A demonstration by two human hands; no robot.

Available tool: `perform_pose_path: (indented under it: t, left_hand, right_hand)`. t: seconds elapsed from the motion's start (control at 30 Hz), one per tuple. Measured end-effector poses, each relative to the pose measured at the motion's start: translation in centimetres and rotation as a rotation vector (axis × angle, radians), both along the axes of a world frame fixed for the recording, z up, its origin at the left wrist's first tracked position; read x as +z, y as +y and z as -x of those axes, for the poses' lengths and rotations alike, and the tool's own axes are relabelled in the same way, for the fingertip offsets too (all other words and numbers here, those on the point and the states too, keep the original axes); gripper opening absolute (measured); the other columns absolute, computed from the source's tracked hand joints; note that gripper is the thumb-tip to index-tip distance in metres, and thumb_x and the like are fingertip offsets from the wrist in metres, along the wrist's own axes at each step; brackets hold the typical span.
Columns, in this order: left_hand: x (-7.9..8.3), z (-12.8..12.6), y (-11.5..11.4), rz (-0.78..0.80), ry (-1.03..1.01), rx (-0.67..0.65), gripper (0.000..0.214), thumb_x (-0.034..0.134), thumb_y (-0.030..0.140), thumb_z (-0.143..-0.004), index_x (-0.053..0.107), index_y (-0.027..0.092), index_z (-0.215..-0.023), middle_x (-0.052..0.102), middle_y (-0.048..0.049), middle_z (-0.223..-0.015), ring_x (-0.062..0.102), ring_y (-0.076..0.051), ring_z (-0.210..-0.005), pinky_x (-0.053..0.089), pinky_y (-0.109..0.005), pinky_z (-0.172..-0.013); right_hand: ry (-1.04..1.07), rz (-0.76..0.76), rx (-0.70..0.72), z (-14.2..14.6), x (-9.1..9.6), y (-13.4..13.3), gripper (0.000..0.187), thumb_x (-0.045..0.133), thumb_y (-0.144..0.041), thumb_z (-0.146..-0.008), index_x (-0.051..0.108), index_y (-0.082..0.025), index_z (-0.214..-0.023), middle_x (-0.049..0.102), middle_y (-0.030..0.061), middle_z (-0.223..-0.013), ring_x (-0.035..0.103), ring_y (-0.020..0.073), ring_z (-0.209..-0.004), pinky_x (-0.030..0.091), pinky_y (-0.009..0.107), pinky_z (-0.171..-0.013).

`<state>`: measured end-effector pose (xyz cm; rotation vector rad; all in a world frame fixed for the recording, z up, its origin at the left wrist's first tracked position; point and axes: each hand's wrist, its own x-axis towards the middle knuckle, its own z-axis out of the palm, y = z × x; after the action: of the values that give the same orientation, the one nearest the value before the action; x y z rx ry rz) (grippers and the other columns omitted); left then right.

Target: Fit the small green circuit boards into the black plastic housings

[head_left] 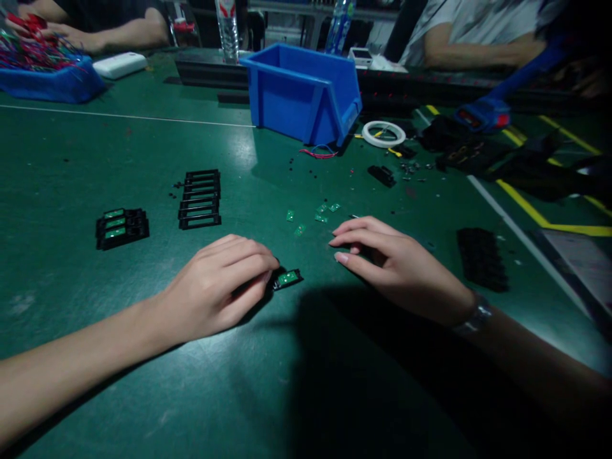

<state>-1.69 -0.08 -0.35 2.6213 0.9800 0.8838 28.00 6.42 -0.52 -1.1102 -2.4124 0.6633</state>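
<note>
My left hand (pixel 222 284) lies on the green table (pixel 143 357) with its fingers closed on a small black frame holding a green chip board (pixel 287 278). My right hand (pixel 387 261) rests flat beside it to the right, fingers stretched out toward the frame and holding nothing. Just beyond my hands lie several loose green chip boards (pixel 315 217). Further left sit a row of empty black frames (pixel 199 199) and a group of black frames fitted with green boards (pixel 122 227).
A blue bin (pixel 303 92) stands at the back centre, with a white tape ring (pixel 383 134) and small black parts to its right. A black tray (pixel 480 258) lies right of my right hand. Other people's arms rest at the far edge, with a blue bin of wires (pixel 48 73).
</note>
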Motion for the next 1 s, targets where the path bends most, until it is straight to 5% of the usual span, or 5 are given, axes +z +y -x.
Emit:
perform_pose_path:
  t: [1.0]
  left_hand:
    - [0.02,-0.05,0.08,-0.002,0.002,-0.006,0.019,0.060,0.007,-0.092,0.064,0.009,-0.111,0.071,-0.0114,-0.104,0.066,-0.021,-0.098,0.053,-0.036,-0.090]
  right_hand:
    - [-0.038,0.008,0.120,-1.02,0.20,0.68,0.020,0.062,-0.028,-0.095,0.070,-0.025,-0.113,0.060,0.0076,-0.128,0.060,0.0242,-0.118,0.047,0.040,-0.102]
